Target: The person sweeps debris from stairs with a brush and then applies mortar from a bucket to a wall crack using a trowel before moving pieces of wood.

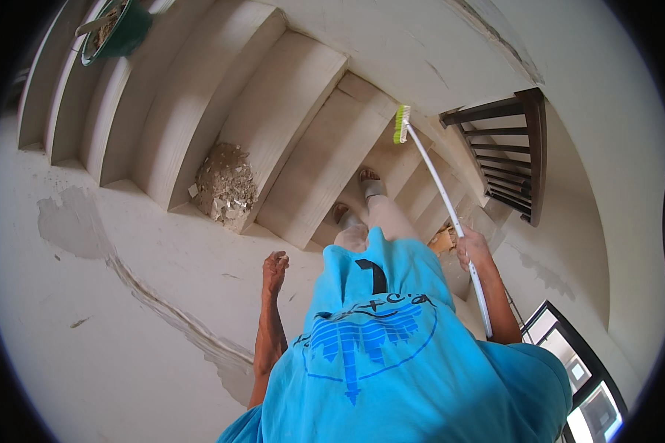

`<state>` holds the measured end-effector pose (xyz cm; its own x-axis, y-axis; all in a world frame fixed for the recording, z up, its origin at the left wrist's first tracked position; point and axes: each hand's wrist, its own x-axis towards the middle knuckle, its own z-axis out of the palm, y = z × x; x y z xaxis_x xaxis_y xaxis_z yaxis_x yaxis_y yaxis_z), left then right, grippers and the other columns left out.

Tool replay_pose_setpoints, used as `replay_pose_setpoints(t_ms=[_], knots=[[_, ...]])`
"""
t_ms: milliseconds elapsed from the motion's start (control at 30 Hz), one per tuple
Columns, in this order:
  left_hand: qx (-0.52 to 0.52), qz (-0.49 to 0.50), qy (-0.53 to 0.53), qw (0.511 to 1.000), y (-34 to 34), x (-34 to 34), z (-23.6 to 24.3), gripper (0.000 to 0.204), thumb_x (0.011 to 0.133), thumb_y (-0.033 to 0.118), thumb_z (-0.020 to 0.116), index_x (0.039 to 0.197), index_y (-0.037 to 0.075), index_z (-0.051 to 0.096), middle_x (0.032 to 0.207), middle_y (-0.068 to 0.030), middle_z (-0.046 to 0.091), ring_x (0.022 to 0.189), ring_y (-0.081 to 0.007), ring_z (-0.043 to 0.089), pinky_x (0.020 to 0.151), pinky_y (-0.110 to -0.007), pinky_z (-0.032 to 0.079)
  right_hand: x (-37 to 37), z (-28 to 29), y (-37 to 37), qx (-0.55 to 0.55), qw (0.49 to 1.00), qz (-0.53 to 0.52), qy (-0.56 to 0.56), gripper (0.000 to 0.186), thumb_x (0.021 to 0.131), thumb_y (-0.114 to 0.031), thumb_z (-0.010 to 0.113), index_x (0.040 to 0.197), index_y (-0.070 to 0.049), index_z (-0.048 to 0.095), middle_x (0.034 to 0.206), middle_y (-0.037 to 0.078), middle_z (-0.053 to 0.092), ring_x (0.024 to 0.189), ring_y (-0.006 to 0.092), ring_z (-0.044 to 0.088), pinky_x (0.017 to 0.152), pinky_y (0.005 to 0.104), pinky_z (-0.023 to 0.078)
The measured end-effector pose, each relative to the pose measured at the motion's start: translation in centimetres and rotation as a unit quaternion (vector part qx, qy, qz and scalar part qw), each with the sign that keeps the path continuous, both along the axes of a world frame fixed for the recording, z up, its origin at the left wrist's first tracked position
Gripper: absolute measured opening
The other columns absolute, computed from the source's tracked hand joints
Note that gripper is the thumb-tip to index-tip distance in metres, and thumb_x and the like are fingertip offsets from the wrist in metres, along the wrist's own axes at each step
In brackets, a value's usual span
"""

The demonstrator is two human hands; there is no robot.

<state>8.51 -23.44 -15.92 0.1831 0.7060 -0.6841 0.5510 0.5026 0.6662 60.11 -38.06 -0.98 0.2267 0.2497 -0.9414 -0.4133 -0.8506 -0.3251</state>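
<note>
My right hand is wrapped round the white handle of a long broom. The handle's rear end runs back along my right forearm. Its head, with lime-green and white bristles, is up by the wall side of the stairs. My left hand hangs beside the left wall, fingers curled in, and no object shows in it. A heap of rubble and dust lies on a step ahead of that hand, against the wall.
Dusty concrete stairs curve across the view, with my sandalled feet on a lower step. A green bucket of debris stands on the steps at top left. A dark railing and a window are at right.
</note>
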Motion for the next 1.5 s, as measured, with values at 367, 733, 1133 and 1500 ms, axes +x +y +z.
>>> replay_pose_setpoints(t_ms=[367, 733, 1133, 1500], knots=[[0.011, 0.014, -0.014, 1.000, 1.0, 3.0, 2.2, 0.038, 0.086, 0.026, 0.060, 0.112, 0.000, 0.058, 0.090, -0.0087, 0.063, 0.079, -0.0160, 0.061, 0.067, -0.027, 0.046, 3.1, -7.3, 7.7, 0.077, 0.730, 0.571, -0.367, 0.073, 0.082, -0.001, 0.048, 0.146, -0.030, 0.028, 0.079, 0.022, 0.064, 0.073, 0.0388, 0.064, 0.068, 0.0491, 0.051], [-0.025, 0.009, 0.012, 1.000, -1.0, 1.0, 1.7, 0.039, 0.086, 0.028, 0.059, 0.113, -0.001, 0.058, 0.091, -0.0098, 0.063, 0.079, -0.0173, 0.062, 0.065, -0.029, 0.048, 4.4, -11.0, 3.6, 0.014, 0.806, 0.488, -0.335, 0.066, 0.085, -0.006, 0.047, 0.142, -0.035, 0.033, 0.084, 0.024, 0.063, 0.078, 0.0400, 0.064, 0.071, 0.0483, 0.050], [-0.017, -0.040, 0.008, 0.999, -0.1, 2.8, 1.0, 0.041, 0.085, 0.029, 0.060, 0.113, -0.001, 0.058, 0.090, -0.0093, 0.063, 0.079, -0.0166, 0.062, 0.066, -0.029, 0.047, -0.2, -3.7, 1.5, 0.002, 0.867, 0.399, -0.298, 0.068, 0.080, -0.005, 0.047, 0.141, -0.032, 0.037, 0.083, 0.025, 0.062, 0.079, 0.0413, 0.062, 0.073, 0.0463, 0.049], [0.012, 0.010, 0.014, 1.000, 2.2, 2.5, 3.5, 0.037, 0.084, 0.025, 0.061, 0.112, 0.000, 0.059, 0.088, -0.0082, 0.062, 0.076, -0.0150, 0.061, 0.065, -0.027, 0.046, 0.5, -8.3, -1.9, 0.005, 0.801, 0.466, -0.375, 0.073, 0.079, -0.002, 0.052, 0.144, -0.029, 0.034, 0.072, 0.024, 0.061, 0.067, 0.0388, 0.061, 0.067, 0.0481, 0.049]])
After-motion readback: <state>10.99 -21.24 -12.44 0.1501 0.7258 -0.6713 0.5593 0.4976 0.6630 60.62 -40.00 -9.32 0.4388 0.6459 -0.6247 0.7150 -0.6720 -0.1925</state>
